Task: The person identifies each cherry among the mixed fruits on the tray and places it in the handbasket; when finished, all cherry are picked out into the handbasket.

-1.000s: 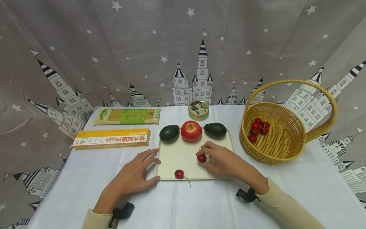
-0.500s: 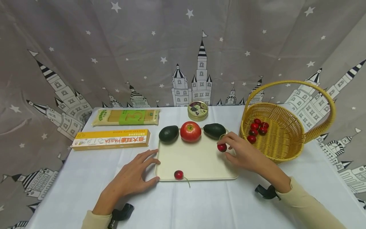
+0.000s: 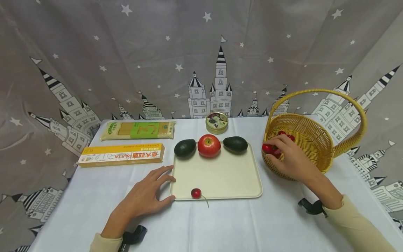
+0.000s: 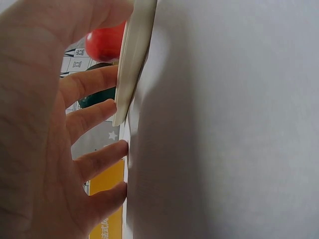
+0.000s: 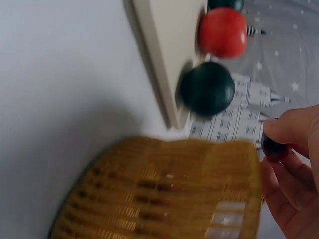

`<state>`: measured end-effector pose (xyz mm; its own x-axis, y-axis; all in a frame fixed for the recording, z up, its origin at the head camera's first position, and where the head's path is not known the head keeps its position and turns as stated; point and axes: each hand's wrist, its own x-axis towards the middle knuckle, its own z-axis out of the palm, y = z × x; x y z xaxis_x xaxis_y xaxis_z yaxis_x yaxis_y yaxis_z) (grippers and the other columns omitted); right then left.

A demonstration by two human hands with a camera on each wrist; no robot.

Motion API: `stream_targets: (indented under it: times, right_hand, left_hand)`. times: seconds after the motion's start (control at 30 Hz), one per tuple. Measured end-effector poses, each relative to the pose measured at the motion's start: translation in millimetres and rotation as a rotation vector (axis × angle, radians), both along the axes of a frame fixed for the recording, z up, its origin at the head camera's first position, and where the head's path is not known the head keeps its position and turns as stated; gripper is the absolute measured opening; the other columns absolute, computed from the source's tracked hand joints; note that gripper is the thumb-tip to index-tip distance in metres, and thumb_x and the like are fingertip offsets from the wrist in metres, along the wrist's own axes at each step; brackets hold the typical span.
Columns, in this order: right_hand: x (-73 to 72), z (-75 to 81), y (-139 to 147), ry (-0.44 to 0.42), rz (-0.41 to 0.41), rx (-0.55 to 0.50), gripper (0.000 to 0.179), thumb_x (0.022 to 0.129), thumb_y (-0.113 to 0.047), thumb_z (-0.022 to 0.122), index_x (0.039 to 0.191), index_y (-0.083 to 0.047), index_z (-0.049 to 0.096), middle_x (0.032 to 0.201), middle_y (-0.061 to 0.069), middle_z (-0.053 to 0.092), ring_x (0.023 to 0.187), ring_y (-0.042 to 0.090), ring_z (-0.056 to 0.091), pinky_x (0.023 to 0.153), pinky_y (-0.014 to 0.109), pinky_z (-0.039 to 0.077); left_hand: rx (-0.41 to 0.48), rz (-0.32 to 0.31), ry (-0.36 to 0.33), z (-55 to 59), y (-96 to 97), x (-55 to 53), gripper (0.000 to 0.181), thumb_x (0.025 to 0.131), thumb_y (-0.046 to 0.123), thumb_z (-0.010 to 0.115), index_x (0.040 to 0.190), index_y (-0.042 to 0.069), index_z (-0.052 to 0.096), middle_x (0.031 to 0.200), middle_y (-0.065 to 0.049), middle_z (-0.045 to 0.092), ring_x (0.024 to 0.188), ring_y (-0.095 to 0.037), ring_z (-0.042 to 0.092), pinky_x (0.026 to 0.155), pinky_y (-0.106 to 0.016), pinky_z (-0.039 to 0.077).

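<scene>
My right hand [image 3: 291, 157] is over the near left rim of the yellow wicker basket [image 3: 318, 154], pinching a red cherry [image 3: 267, 148] between thumb and fingers. In the right wrist view that cherry [image 5: 274, 147] looks dark between the fingertips. Beneath the hand, other cherries [image 3: 291, 137] lie in the basket, partly hidden. My left hand [image 3: 145, 192] rests with spread fingers along the left edge of the cream tray [image 3: 220, 178]; the left wrist view has its fingertips at the tray's rim [image 4: 132, 64]. One stemmed cherry [image 3: 196, 193] sits at the tray's front edge.
Along the tray's back lie an avocado [image 3: 185, 148], a red apple [image 3: 209, 145] and a second avocado [image 3: 235, 144]. Behind them stands a round tin [image 3: 217, 123]. A pasta box [image 3: 121, 154] and a spaghetti packet [image 3: 138, 130] lie at the left. The basket's handle [image 3: 362, 115] arches up.
My right hand has carried the cherry from the middle of the tray rightward to the basket. The left hand has stayed at the tray's edge.
</scene>
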<state>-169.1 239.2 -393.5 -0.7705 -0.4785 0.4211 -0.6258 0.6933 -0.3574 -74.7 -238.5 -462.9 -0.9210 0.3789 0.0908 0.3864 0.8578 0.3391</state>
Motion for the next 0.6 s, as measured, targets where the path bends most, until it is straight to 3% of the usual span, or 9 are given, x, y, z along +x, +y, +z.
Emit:
stream_targets:
  times: [0.23, 0.6]
  right_hand:
    - [-13.5, -4.5, 28, 0.032, -0.093, 0.018, 0.047, 0.081, 0.003, 0.090, 0.124, -0.001, 0.070, 0.115, 0.016, 0.064, 0.096, 0.033, 0.067, 0.076, 0.051, 0.063]
    - [-28.9, -13.6, 54, -0.009, -0.171, 0.089, 0.046, 0.082, 0.001, 0.089, 0.124, 0.003, 0.070, 0.120, 0.024, 0.066, 0.101, 0.042, 0.067, 0.082, 0.058, 0.059]
  left_hand:
    - [-0.002, -0.003, 0.015, -0.9, -0.5, -0.1, 0.042, 0.088, 0.044, 0.083, 0.126, 0.028, 0.071, 0.167, -0.001, 0.048, 0.150, -0.032, 0.048, 0.104, -0.056, 0.055]
    - [-0.003, -0.001, 0.010, -0.8, 0.2, 0.1, 0.043, 0.088, 0.044, 0.082, 0.126, 0.028, 0.071, 0.167, -0.001, 0.047, 0.150, -0.032, 0.048, 0.106, -0.057, 0.055]
